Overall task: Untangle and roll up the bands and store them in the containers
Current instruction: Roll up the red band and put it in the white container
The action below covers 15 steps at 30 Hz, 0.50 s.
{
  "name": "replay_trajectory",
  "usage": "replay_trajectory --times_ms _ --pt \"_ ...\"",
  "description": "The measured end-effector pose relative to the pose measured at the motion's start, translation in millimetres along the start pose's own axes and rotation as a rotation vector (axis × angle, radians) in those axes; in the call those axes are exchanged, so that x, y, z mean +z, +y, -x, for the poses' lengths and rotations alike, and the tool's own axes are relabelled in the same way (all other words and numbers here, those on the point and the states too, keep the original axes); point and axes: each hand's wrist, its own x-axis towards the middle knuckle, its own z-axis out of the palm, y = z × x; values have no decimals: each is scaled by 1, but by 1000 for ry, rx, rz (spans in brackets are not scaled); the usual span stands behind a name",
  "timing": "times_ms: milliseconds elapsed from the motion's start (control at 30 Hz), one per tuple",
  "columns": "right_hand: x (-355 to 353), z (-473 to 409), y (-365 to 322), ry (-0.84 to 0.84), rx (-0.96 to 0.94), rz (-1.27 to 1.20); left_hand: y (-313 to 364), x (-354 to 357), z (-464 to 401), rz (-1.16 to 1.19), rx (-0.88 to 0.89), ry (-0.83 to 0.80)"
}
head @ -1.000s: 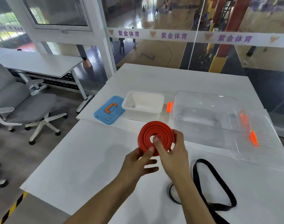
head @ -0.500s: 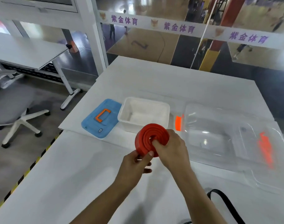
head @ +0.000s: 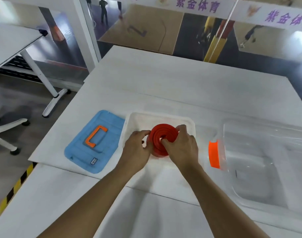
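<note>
A red band rolled into a tight coil sits low inside the small white container. My right hand grips the coil, thumb in its centre hole and fingers over its far right edge. My left hand holds the coil's left side with curled fingertips. The black band is out of view.
A blue lid with an orange handle lies left of the white container. A large clear container with an orange latch stands to the right. The white table stretches beyond. A desk leg and chair base stand on the floor at left.
Both hands have carried the red coil forward from above the near table and lowered it into the white container. The view has moved closer, and the black band has left the frame.
</note>
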Motion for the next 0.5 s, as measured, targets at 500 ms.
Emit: replay_trajectory --times_ms 500 --pt "90 -102 21 -112 250 -57 -48 45 -127 55 -368 -316"
